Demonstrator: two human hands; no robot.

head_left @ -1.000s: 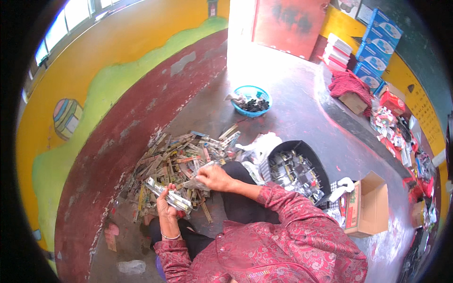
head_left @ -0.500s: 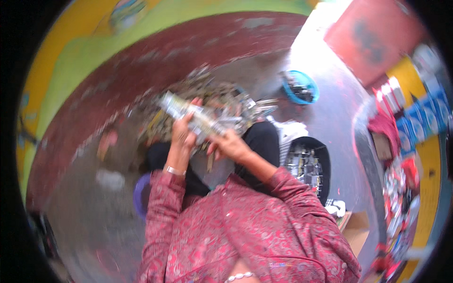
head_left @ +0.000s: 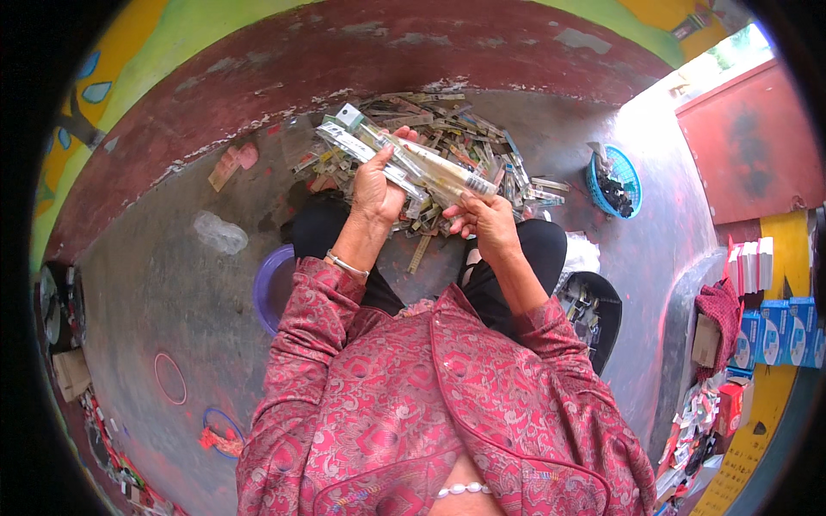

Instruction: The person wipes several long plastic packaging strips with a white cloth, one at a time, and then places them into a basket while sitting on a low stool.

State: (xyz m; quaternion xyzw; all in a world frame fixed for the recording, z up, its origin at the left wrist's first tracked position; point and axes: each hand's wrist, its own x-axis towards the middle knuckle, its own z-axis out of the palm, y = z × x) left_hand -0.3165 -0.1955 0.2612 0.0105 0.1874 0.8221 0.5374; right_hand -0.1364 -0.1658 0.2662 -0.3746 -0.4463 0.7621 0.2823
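A bundle of long, narrow clear plastic packets [head_left: 443, 168] with pale strips inside is between my hands, over my lap. My left hand [head_left: 377, 191] wraps round the bundle near its far left end, where the packets fan apart. At the near right end, my right hand [head_left: 489, 225] pinches the packets' edges between thumb and fingers. Just beyond, a large pile of similar narrow packets and strips [head_left: 482, 142] lies on the floor against the wall. What exactly is inside the held packets is too small to make out.
A blue basket [head_left: 635, 176] with dark pieces stands at the far right. A black container [head_left: 609, 322] of small items sits by my right knee, a purple basin [head_left: 265, 301] by my left. Crumpled clear plastic [head_left: 219, 232] lies on the left floor. Blue boxes [head_left: 774, 331] line the right side.
The whole view has shifted and sharpened, so the scene sits differently in the picture. Both hands still hold the packets, which now look more fanned out at the left end.
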